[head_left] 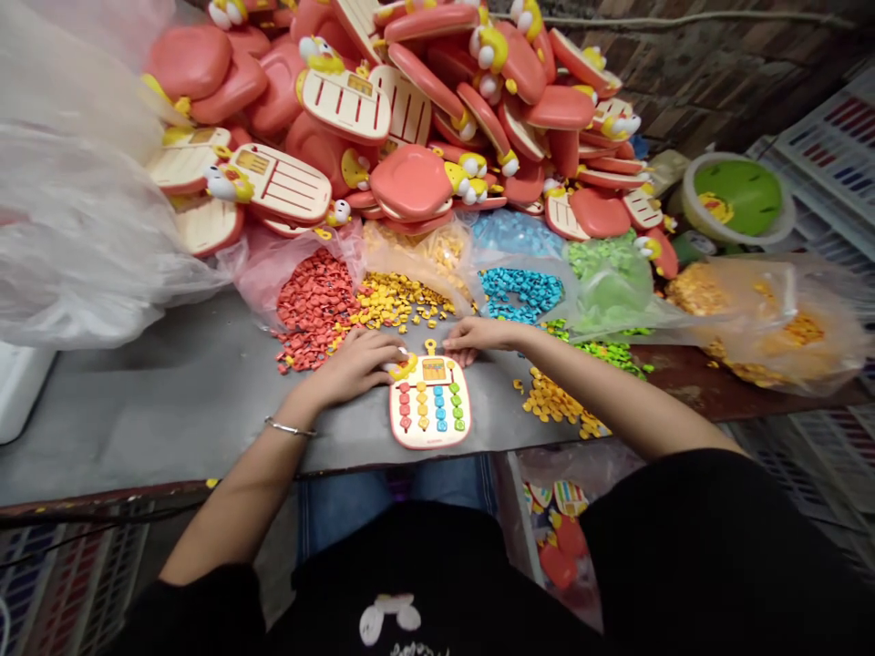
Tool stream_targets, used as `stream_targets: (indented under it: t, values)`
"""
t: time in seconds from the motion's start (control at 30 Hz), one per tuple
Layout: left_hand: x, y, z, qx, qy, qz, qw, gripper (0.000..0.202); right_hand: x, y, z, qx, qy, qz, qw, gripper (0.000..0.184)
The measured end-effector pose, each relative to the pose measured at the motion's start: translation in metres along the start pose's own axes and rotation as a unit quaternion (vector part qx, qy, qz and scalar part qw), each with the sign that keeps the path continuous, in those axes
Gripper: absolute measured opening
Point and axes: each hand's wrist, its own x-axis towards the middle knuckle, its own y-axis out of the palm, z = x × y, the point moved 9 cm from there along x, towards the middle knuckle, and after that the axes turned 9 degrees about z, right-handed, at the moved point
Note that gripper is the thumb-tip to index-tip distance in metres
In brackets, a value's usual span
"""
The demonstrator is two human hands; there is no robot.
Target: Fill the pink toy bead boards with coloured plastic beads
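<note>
A cream and coral toy learning board [429,405] lies flat on the grey table, with rows of coloured buttons and a small yellow-framed screen. My left hand [352,369] reaches it from the left, its fingertips closed on a yellow plastic piece [403,366] at the board's upper left corner. My right hand [478,339] lies across the top edge, fingertips pressing near the upper right corner. Loose red pieces [314,310] sit just beyond my left hand, and yellow pieces [396,302] lie beyond the gap between my hands.
A large heap of coral and cream toy shells [383,118] rises behind the table. Bagged blue [520,293] and green [615,282] pieces stand along the back, with spilled orange-yellow pieces [553,403] at right. Plastic sheeting [82,228] fills the left side; crates [834,155] stand at right.
</note>
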Motion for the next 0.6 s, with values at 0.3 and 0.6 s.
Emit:
stream_targets:
  t: [0.3, 0.6]
  values:
    - [-0.003, -0.014, -0.004, -0.015, 0.009, -0.044, 0.999, 0.024, -0.029, 0.039, 0.016, -0.043, -0.065, 0.004, 0.997, 0.057]
    - [-0.017, -0.041, -0.01, -0.076, 0.029, -0.15, 0.985, 0.052, -0.059, 0.038, 0.034, -0.111, -0.178, -0.254, 0.944, 0.055]
